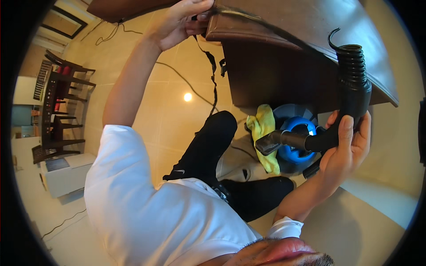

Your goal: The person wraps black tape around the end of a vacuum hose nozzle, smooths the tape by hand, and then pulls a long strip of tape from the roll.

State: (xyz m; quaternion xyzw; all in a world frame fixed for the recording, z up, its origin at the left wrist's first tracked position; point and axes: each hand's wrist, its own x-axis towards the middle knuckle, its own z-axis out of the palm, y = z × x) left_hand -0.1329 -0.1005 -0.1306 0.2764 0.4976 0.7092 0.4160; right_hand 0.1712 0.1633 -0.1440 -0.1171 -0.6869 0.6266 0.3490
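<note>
My right hand (348,144) grips a black vacuum hose handle (356,97), held up at the right. Its upper end is a ridged hose piece (353,60) with a loose curl sticking out at the top; its lower end bends into a dark nozzle (270,142). At the top, my left hand (184,24) is closed, fingers pinching a long dark strip (275,30) that looks like tape. Pulled taut over the brown furniture, the strip runs toward the hose handle. A crumpled black strip (213,66) dangles below my left hand.
Brown leather-like furniture (306,17) stands ahead. Beneath the nozzle is a blue and black vacuum cleaner (295,157) beside a yellow cloth (265,124). A thin cable (182,75) crosses the tiled floor. Dark chairs (66,97) and a white cabinet (69,175) are at the left.
</note>
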